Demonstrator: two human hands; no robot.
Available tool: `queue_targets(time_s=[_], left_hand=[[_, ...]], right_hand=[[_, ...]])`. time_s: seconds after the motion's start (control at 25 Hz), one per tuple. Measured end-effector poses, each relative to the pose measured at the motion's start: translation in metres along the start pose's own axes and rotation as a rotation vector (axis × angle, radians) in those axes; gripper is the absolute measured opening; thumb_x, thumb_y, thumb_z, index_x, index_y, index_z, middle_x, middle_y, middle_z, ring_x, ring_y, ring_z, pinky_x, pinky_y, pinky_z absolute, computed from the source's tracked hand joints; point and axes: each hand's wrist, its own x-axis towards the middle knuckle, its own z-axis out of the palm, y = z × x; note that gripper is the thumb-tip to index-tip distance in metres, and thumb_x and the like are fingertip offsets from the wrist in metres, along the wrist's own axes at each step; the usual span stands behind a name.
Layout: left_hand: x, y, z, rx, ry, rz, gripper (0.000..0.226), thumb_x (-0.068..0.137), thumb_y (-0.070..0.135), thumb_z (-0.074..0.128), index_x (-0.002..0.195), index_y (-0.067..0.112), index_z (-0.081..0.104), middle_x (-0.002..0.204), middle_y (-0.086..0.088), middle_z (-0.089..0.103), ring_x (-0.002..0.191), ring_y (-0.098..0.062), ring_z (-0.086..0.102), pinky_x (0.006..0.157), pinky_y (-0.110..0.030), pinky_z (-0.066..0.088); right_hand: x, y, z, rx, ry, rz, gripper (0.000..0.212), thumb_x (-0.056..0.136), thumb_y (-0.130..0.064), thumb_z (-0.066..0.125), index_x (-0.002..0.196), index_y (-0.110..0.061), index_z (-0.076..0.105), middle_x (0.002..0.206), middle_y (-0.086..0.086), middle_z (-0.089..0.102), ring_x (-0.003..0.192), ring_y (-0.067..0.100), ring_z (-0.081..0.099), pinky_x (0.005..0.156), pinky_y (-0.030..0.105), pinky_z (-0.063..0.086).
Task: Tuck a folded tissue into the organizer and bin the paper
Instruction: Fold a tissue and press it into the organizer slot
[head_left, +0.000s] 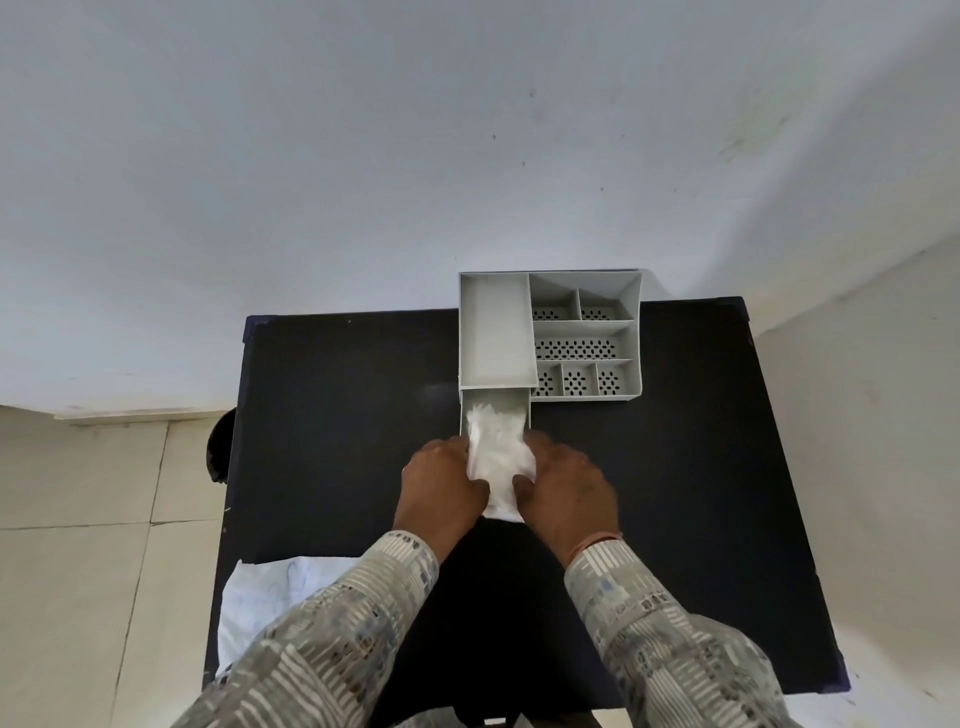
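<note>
A grey plastic organizer (587, 328) with several perforated compartments stands at the far edge of the black table (337, 415). Its drawer (464, 415) is pulled out toward me on the left side. A white folded tissue (497, 457) lies partly inside the drawer, its near end sticking out over the table. My left hand (441, 488) grips the tissue's left edge and my right hand (566, 488) grips its right edge. A white sheet of paper (265, 597) lies at the table's near left corner, partly hidden under my left sleeve.
A dark round object (218, 452) shows just past the table's left edge, on the tiled floor. A white wall rises behind the table. Bare black tabletop lies to the right of my hands and left of the organizer.
</note>
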Motion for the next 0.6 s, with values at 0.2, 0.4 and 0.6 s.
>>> queue_targets(time_s=[0.2, 0.4, 0.6], left_hand=[[0.021, 0.010, 0.001, 0.082, 0.104, 0.086, 0.048, 0.086, 0.012, 0.073, 0.132, 0.010, 0.062, 0.121, -0.014, 0.070, 0.108, -0.034, 0.070, 0.096, -0.041, 0.053], [0.026, -0.003, 0.011, 0.168, 0.143, 0.127, 0.049, 0.093, 0.015, 0.071, 0.136, 0.008, 0.048, 0.124, -0.019, 0.068, 0.104, -0.044, 0.072, 0.090, -0.051, 0.056], [0.025, -0.009, 0.007, 0.444, 0.094, 0.250, 0.013, 0.085, 0.011, 0.079, 0.097, 0.016, 0.076, 0.102, -0.007, 0.069, 0.067, -0.035, 0.074, 0.055, -0.040, 0.059]], right_hand=[[0.019, -0.003, 0.001, 0.039, 0.040, -0.039, 0.065, 0.097, -0.027, 0.063, 0.157, -0.032, 0.042, 0.133, 0.011, 0.061, 0.118, 0.032, 0.064, 0.098, 0.043, 0.055], [0.026, 0.001, 0.011, 0.012, 0.073, -0.110, 0.057, 0.094, -0.013, 0.060, 0.148, -0.031, 0.055, 0.122, 0.013, 0.061, 0.105, 0.037, 0.068, 0.090, 0.046, 0.059], [0.024, 0.005, 0.019, -0.166, 0.120, -0.099, 0.037, 0.098, -0.023, 0.061, 0.133, -0.033, 0.068, 0.113, 0.006, 0.068, 0.100, 0.031, 0.071, 0.078, 0.039, 0.058]])
